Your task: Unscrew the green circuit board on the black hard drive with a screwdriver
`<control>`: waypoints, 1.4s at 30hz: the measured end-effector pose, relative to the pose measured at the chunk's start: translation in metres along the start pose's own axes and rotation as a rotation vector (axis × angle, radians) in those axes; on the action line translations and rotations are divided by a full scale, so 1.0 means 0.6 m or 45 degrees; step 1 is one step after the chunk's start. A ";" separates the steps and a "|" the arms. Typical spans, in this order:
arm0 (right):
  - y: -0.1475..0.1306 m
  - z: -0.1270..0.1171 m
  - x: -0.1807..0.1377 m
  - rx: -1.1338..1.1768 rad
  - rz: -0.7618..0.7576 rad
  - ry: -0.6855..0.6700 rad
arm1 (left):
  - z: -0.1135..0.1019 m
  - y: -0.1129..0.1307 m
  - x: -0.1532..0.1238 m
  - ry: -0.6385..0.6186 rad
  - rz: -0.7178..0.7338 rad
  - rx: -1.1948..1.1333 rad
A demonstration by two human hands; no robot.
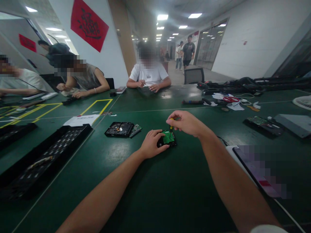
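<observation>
A black hard drive with a green circuit board facing up lies on the green table. My left hand grips it from the left side, thumb along the near edge and fingers over the far edge. Pinched between the fingers of my right hand is a small yellow and black screwdriver. It stands nearly upright, its shaft pointing down at the board; whether the tip touches a screw is too small to tell. Left of the drive sit an opened black drive case and a loose circuit board.
On the left is a long black tray with small parts. A phone lies at right, near another drive and a grey box. A dark tool and papers are farther back. Several people sit across the table.
</observation>
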State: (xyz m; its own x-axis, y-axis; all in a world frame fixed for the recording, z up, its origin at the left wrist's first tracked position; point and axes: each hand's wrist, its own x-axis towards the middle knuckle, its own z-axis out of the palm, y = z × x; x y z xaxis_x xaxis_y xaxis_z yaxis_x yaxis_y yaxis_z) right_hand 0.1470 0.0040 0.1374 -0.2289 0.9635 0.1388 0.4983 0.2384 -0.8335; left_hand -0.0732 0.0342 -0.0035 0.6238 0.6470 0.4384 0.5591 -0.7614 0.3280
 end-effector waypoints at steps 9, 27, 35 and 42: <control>0.002 0.001 -0.001 0.092 -0.023 -0.009 | 0.002 -0.003 -0.001 0.000 -0.002 -0.014; 0.003 0.000 0.004 0.069 -0.019 -0.064 | 0.004 -0.005 -0.001 -0.010 -0.012 -0.017; 0.002 0.001 0.002 0.028 -0.017 -0.023 | 0.001 -0.003 -0.001 -0.021 -0.013 -0.004; -0.004 0.003 -0.001 0.120 -0.003 -0.063 | 0.001 -0.002 -0.001 -0.016 -0.017 -0.012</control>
State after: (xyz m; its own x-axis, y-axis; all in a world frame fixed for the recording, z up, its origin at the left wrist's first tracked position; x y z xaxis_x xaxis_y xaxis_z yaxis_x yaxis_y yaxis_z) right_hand 0.1444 0.0029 0.1386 -0.2723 0.9552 0.1158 0.4173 0.2257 -0.8803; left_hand -0.0740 0.0349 -0.0046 0.6235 0.6573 0.4232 0.5622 -0.7532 0.3415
